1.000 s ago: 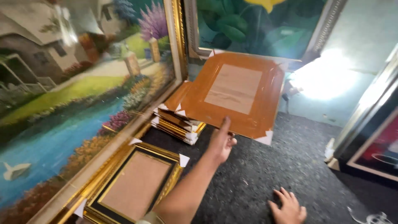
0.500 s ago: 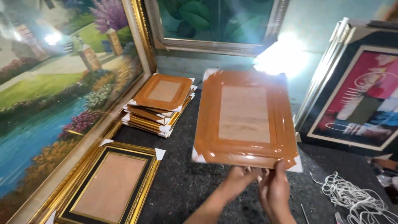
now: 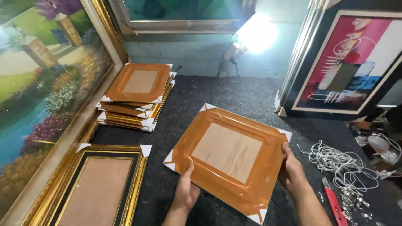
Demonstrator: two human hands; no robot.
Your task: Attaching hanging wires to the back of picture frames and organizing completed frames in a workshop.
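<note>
Both hands hold a wrapped frame over the dark table

Leftmost, a large landscape painting [image 3: 39, 83] in a gilt frame leans along the edge of the view. At its foot a gold picture frame [image 3: 98, 188] with white corner guards lies flat on the dark felt table [image 3: 234, 94], its opening filled by a plain brown backing. Behind it sits a stack of wrapped frames [image 3: 136, 94], each sealed in orange-brown film with white corners, the top one lying back-up.

Nearer the middle, the left hand [image 3: 186, 192] grips the near-left edge of a wrapped frame [image 3: 228, 157], thumb on top and fingers underneath. This frame is covered in the same glossy orange-brown film, its brown backing board facing up, white guards on all four corners; it is turned at an angle and held low over the table in front of the person. The right hand [image 3: 293, 171] clasps its right edge, thumb pressed on the film and wrist coming in from below.

Further right, a tangle of white cord [image 3: 343, 163] lies on the table with a red utility knife [image 3: 335, 203] beside it, and a framed abstract picture [image 3: 356, 62] leans at the far right.
</note>
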